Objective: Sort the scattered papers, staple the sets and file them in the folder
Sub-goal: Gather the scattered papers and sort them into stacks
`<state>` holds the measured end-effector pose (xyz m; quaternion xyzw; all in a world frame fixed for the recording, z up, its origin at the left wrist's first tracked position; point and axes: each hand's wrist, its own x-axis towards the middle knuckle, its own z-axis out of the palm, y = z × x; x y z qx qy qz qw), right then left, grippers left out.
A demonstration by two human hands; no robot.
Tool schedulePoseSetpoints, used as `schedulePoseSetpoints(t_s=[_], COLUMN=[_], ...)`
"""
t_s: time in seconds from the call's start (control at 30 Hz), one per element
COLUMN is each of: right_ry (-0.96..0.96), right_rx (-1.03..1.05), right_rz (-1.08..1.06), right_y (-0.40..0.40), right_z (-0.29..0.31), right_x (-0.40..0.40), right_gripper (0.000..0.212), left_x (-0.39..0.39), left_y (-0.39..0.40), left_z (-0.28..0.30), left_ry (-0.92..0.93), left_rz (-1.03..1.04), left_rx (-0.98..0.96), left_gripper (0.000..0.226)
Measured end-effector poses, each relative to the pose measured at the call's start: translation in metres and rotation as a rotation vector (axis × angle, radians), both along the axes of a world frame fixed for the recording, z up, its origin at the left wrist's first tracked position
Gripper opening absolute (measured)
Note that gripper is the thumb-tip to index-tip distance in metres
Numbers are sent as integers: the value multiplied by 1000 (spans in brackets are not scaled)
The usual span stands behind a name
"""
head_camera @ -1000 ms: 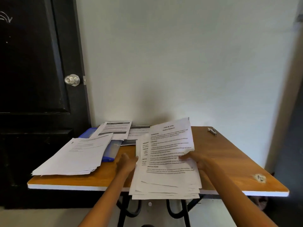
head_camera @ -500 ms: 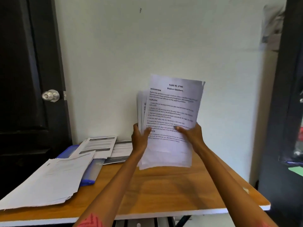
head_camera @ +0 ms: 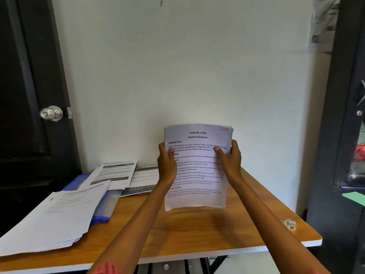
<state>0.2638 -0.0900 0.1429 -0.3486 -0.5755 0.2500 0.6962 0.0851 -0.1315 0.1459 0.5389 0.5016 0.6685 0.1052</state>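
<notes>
The stack of printed sheets was held upright above the wooden table, its lower edge just clear of the tabletop. The top sheet was headed "TASK ID: 2706, Replace Shoelaces". The left hand gripped the stack's left edge with the thumb across the front. The right hand gripped the right edge in the same manner. The remaining fingers of both hands lay behind the paper and could not be seen.

Progress appeared early. One set had been gathered and its edges looked roughly squared, though slight offsets showed at the top right corner. No staple was visible in it, but the corner was too small to judge with certainty. A second loose pile of sheets lay at the left of the table, fanned and overhanging the near edge. More printed documents lay scattered toward the wall, some overlapping. The blue folder lay under these papers and seemed to contain nothing yet. No stapler was in view. Stapling and filing therefore remained, by this judgement.

The paper was thin, white and matte, and it bowed slightly between the two grips. The folder was of smooth, glossy blue plastic with a translucent cover. The tabletop was orange-brown laminate with a white edge band and a chipped patch near the right side.
</notes>
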Motion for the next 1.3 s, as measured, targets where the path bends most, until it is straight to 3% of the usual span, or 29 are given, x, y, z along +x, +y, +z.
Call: schedulePoseSetpoints(t_s=[0.13, 0.3, 0.6, 0.7, 0.73, 0.8, 0.9, 0.97, 1.1, 1.2, 1.3], right_ry=[-52, -162, -199, -252, -265, -262, -348, -437, -741, -939, -1047], right_rx=[-32, -47, -58, -122, -139, -201, -251, -397, -770, -893, -946], right_rz=[-21, -21, -102, -97, -116, -188, -218, -263, -386, -496, -586], right_y=[-2, -6, 5, -1, 1, 4, 7, 13, 19, 14, 15], right_z=[-26, -96, -78, -107, -111, -103, -85, -85, -113, -136, -140], right_x=[-3, -5, -1, 5, 11, 27, 59, 83, 139, 168, 177], right_gripper=[43, 20, 20, 56, 60, 37, 38, 30, 42, 39, 41], left_x=[-3, -1, 3, 7, 9, 16, 38, 61, 102, 124, 132], left_y=[4, 3, 15, 14, 14, 17, 25, 30, 50, 56, 59], left_z=[-31, -87, -74, -101, -105, -104, -96, -100, -141, -156, -155], left_ry=[-27, 8, 29, 51, 58, 78, 100, 187, 543, 787, 875], left_rz=[11, 25, -8, -54, -75, -129, -270, -347, -488, -463, -449], left_rx=[-69, -210, -210, -344, -375, -416, -492, -573, -759, -820, -835], left_gripper=[32, 29, 30, 32, 34, 37, 46, 49, 79, 65, 59])
